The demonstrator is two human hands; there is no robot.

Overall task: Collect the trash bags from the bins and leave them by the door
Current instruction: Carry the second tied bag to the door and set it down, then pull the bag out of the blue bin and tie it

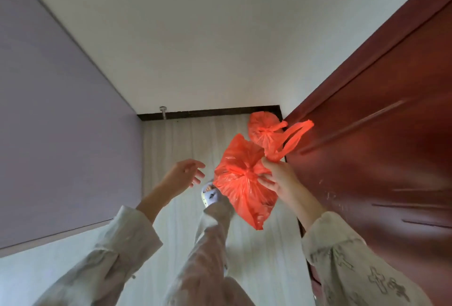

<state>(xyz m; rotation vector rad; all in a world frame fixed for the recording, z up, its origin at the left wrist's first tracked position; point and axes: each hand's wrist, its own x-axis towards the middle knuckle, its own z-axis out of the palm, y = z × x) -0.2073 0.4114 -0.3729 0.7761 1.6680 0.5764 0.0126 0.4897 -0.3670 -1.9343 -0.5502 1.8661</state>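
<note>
Two red-orange trash bags showed, both thin, crinkled plastic knotted at the mouth. The nearer bag [241, 178] hung at the centre of the frame with its long axis running from upper left to lower right, its pointed bottom corner aimed toward the lower centre. The farther bag [265, 130] lay just above it on the pale floor [186, 139], in the corner beside the dark red door [379, 134] at the right of the frame, one looped handle stretched toward the upper right. The right hand [281, 178] had its fingers closed on the nearer bag's knot. The left hand [186, 173], left of centre, was spread open and held nothing, apart from the bag.
</note>
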